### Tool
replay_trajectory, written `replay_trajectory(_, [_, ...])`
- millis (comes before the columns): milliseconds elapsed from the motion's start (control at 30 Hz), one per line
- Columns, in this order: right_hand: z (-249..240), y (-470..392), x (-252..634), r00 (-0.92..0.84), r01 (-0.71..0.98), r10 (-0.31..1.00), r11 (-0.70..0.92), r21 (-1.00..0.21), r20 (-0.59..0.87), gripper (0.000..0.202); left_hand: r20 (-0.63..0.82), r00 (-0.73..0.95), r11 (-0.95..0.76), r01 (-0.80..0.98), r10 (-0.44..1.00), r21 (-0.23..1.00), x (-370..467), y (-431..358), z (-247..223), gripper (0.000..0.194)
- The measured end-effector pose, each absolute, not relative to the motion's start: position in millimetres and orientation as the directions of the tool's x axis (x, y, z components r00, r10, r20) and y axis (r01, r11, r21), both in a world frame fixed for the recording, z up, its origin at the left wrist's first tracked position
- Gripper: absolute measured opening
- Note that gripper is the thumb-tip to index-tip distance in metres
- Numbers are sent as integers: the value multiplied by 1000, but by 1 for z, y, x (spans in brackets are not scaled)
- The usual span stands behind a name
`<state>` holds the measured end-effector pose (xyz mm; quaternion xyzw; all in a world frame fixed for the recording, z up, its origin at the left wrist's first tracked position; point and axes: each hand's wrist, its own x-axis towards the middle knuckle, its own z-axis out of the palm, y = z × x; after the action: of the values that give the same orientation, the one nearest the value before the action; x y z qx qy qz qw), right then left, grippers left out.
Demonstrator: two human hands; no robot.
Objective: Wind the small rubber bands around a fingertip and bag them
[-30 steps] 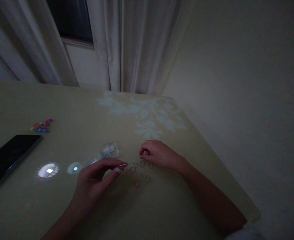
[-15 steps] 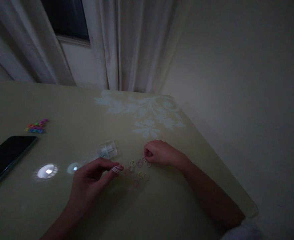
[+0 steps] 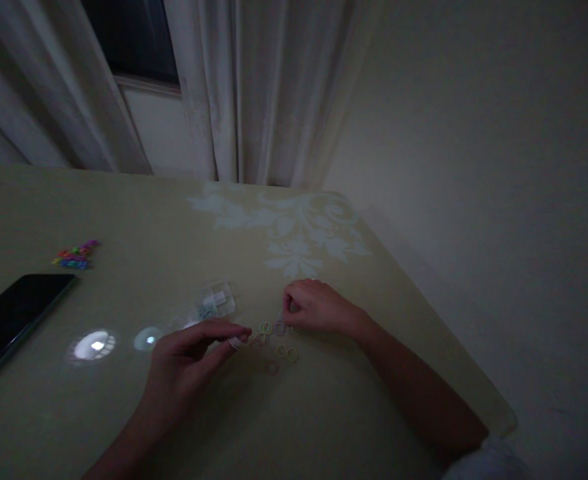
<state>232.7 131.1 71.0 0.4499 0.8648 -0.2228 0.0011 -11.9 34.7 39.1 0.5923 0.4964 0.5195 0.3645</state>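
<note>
Thumb and forefinger of my left hand (image 3: 189, 360) are pinched together around some small white bands (image 3: 235, 343). To the right, my right hand (image 3: 317, 305) is closed, fingertips down at the tabletop beside a purple ring (image 3: 279, 327); whatever they pinch is too small to make out. Between and below the hands lie several thin rings: yellow-green ones (image 3: 292, 355), a pair of greenish ones (image 3: 265, 328) and pink ones (image 3: 273, 367). Behind my left hand sits a small clear plastic box (image 3: 220, 299) with small greyish pieces in it.
A dark phone (image 3: 21, 310) lies at the left. Behind it is a small pile of colourful pieces (image 3: 77, 255). The pale table (image 3: 139, 227) has a leaf pattern near its far right corner, with curtains (image 3: 274, 93) and a wall beyond.
My right hand has shifted slightly left over the rings, covering ones that showed before. My left hand has moved a little to the right, still pinching the white bands.
</note>
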Motion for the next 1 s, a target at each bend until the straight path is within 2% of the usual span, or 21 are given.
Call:
replay_trajectory(100, [80,124,225,-634,621,759,385,-683,-149,7,258,-23,-249,202,966,947,-10,35,41,6])
replay_trajectory(167, [83,117,219,-661,497,736,282,-821,-148,10,273,-8,-267,183,962,946,-8,35,42,6])
replay_trajectory(300, [82,104,209,-678,400,702,105,-910,-217,21,329,32,-330,165,944,930,-5,36,41,10])
replay_trajectory(433, [84,105,209,-724,372,638,38,-927,-264,24,421,75,-428,173,904,887,-7,36,39,14])
replay_trajectory(500, [88,112,216,-750,414,604,110,-904,-270,21,391,56,-395,152,918,906,-8,35,39,13])
replay_trajectory(567, [91,122,225,-732,530,625,272,-803,-271,15,312,26,-313,119,950,942,-8,33,38,10])
replay_trajectory(633, [92,130,235,-669,679,689,412,-608,-281,9,241,8,-240,98,971,966,-8,31,38,8])
replay_trajectory(733, [89,135,242,-588,803,736,478,-356,-337,5,217,1,-216,96,976,972,-8,30,37,8])
replay_trajectory(800, [84,134,243,-577,816,731,499,-290,-366,5,228,1,-226,108,974,968,-9,31,38,8])
replay_trajectory(1000, [80,128,240,-589,806,702,547,-226,-401,5,195,-34,-188,156,980,970,-9,33,41,3])
